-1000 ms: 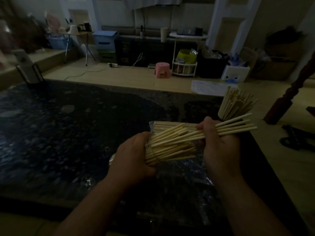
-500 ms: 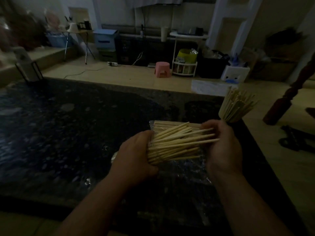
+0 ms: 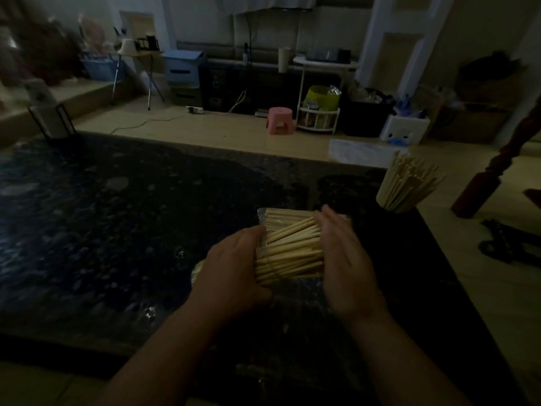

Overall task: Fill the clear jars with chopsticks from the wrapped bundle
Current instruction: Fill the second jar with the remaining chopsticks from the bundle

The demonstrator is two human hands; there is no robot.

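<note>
A bundle of pale wooden chopsticks point(image 3: 289, 250) lies in clear plastic wrap on the dark stone table point(image 3: 117, 230), in front of me. My left hand point(image 3: 231, 271) grips the bundle's left end, fingers curled over it. My right hand point(image 3: 342, 259) is flat, its straight fingers pressing against the chopsticks' right ends. A clear jar point(image 3: 405, 183) stuffed with upright chopsticks stands at the table's far right corner; the jar's glass is hard to make out in the dim light.
Crumpled clear wrap point(image 3: 304, 303) spreads under and in front of the bundle. The table's right edge runs close to the jar. A dark stand point(image 3: 49, 121) sits at the far left edge. Beyond lie a floor, a pink stool point(image 3: 279, 120) and shelves.
My right hand had pulled several chopsticks out to the right; it has since pushed them back in and now lies flat against the bundle's ends. The left hand has kept its grip.
</note>
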